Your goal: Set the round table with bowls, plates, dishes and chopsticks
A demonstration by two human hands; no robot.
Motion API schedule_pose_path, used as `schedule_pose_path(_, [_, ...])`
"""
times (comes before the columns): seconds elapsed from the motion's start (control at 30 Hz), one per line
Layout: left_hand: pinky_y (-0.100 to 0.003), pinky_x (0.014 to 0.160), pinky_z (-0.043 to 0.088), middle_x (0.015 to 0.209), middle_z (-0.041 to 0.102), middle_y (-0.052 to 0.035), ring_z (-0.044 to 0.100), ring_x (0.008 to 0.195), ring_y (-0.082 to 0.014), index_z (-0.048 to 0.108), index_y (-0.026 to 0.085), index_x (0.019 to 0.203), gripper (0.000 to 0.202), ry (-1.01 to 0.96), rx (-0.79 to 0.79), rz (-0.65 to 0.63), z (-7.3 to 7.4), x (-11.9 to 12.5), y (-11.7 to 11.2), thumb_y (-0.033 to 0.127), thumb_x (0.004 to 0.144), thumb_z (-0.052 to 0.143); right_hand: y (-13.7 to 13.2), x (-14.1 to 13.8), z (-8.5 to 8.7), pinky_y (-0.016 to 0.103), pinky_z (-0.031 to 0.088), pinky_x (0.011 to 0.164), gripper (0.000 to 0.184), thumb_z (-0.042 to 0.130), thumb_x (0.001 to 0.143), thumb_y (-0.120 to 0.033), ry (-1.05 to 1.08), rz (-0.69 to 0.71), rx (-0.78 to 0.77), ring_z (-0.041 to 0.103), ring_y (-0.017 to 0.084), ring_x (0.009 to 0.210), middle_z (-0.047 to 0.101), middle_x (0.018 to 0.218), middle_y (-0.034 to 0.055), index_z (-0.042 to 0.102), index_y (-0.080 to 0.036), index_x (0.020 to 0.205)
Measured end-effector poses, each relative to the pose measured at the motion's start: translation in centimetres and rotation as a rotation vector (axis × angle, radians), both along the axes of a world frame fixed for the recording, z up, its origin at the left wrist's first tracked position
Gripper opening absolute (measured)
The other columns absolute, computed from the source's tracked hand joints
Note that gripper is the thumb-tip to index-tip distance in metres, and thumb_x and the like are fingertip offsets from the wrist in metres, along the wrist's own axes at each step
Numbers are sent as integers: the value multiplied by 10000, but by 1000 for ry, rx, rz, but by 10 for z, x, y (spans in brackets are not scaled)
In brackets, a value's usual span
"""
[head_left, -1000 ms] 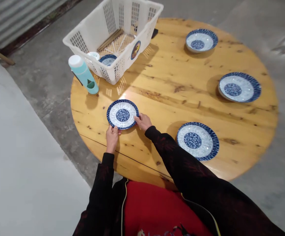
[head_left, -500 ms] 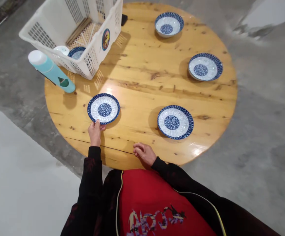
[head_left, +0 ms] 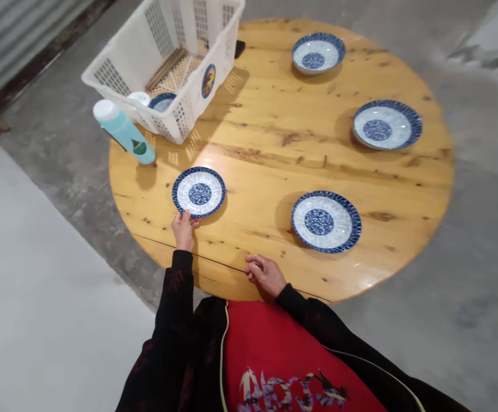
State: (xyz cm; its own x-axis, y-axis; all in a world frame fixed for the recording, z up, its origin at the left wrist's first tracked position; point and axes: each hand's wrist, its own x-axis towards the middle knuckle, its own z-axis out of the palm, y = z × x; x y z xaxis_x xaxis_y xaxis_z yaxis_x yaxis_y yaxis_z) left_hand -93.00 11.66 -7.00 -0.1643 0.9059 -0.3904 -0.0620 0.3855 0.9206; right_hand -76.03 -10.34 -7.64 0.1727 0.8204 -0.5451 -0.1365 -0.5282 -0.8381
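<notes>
Our left hand [head_left: 183, 232] clamps a blue-rimmed plate [head_left: 199, 193] by its edge, on our side of the white basket [head_left: 194, 104]; our right hand [head_left: 267, 276], loosely curled closed, is farther from the basket.

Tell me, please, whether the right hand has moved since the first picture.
Yes; against the table, the right hand has released the plate the left hand holds, drawing back toward the near edge.
</notes>
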Motion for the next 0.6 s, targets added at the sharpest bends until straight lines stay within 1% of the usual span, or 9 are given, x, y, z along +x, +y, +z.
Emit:
schedule_pose_path(0.1, [-197, 533, 493, 732, 681, -18, 703, 610, -144, 603, 156, 925, 338, -1, 4, 2, -1, -1, -2, 436, 755, 686, -3, -1, 0, 262, 490, 495, 346, 544, 714, -424, 25, -32, -10, 600, 134, 513, 653, 688, -4, 586, -179, 955])
schedule_pose_path(0.23, [-195, 547, 500, 765, 687, -27, 706, 638, -139, 598, 160, 926, 336, -2, 3, 5, -1, -2, -5, 441, 766, 687, -3, -2, 1, 259, 487, 492, 367, 584, 695, -443, 57, -42, -28, 592, 128, 506, 643, 673, -10, 585, -173, 944])
schedule_pose_path(0.33, [-196, 539, 495, 788, 689, -35, 712, 650, -145, 598, 158, 925, 307, -9, 3, 8, 0, -2, -6, 414, 777, 677, -3, -3, 1, 256, 479, 485, 369, 601, 695, -450, 69, -53, -31, 582, 123, 493, 641, 658, -11, 585, -173, 938])
schedule_pose_path(0.47, [-204, 517, 483, 763, 677, -28, 699, 604, -144, 595, 154, 931, 247, -14, 4, 15, -1, -2, -5, 356, 795, 639, -3, -4, 0, 256, 476, 486, 384, 615, 687, -456, 79, -67, -25, 582, 123, 494, 642, 654, -7, 589, -168, 939])
schedule_pose_path(0.6, [-205, 521, 488, 768, 687, -35, 698, 606, -144, 597, 156, 926, 239, -10, 0, 22, -2, -2, -5, 355, 797, 633, -3, -3, 2, 263, 491, 497, 396, 620, 682, -469, 72, -57, -29, 590, 127, 502, 644, 655, -3, 591, -166, 936])
